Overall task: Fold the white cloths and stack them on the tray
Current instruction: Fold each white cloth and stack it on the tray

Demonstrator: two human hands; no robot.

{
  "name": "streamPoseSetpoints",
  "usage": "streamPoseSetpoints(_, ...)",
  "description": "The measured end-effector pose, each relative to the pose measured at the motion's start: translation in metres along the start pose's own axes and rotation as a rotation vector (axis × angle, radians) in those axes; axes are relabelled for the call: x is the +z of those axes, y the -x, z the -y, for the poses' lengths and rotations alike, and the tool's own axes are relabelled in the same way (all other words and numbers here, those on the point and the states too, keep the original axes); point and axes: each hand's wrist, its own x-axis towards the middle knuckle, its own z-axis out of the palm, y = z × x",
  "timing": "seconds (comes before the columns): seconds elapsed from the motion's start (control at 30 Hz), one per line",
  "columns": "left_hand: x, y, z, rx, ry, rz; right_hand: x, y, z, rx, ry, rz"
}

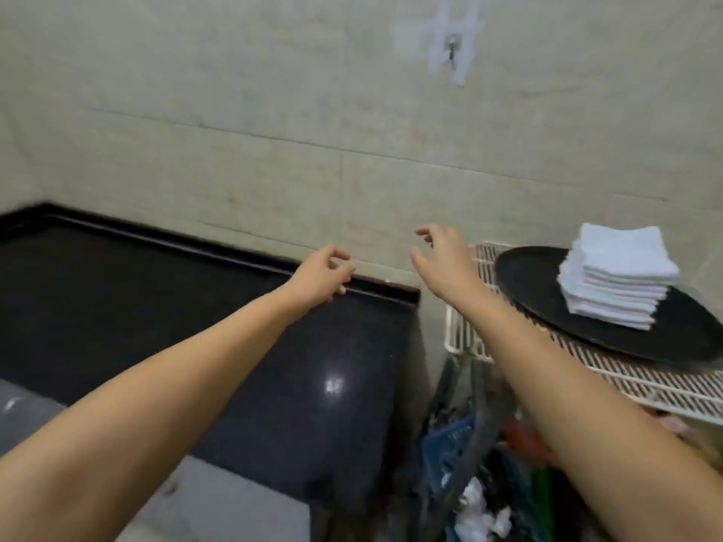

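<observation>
A stack of several folded white cloths sits on a round black tray at the right, on a white wire rack. My left hand hovers over the back edge of the black counter, fingers loosely curled and holding nothing. My right hand is raised in the air just left of the tray, fingers spread and slightly bent, also empty. Both arms reach forward toward the wall. No loose cloth is in view.
A tiled wall stands right behind the counter, with a small hook high up. Between counter and rack is a gap holding a dark bin with blue items and crumpled white paper.
</observation>
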Motion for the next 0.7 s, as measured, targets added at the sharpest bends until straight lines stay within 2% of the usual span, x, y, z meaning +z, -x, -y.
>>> streamPoseSetpoints(0.13, -0.119, 0.080, 0.080, -0.097, -0.225, -0.158, 0.102, 0.042, 0.122, -0.190, -0.029, 0.200)
streamPoseSetpoints(0.27, -0.220, 0.179, 0.153, -0.259, -0.341, -0.299, 0.189, 0.096, 0.238, -0.454, 0.028, 0.368)
streamPoseSetpoints(0.47, -0.327, 0.349, 0.251, -0.590, -0.353, -0.577, 0.304, 0.188, 0.395, -0.875, 0.056, 0.624)
streamPoseSetpoints(0.53, -0.358, 0.407, 0.282, -0.714, -0.347, -0.661, 0.343, 0.221, 0.450, -0.984, 0.036, 0.723)
streamPoseSetpoints(0.7, -0.428, 0.493, 0.334, -0.893, -0.313, -0.801, 0.411, 0.275, 0.560, -1.160, -0.024, 0.887)
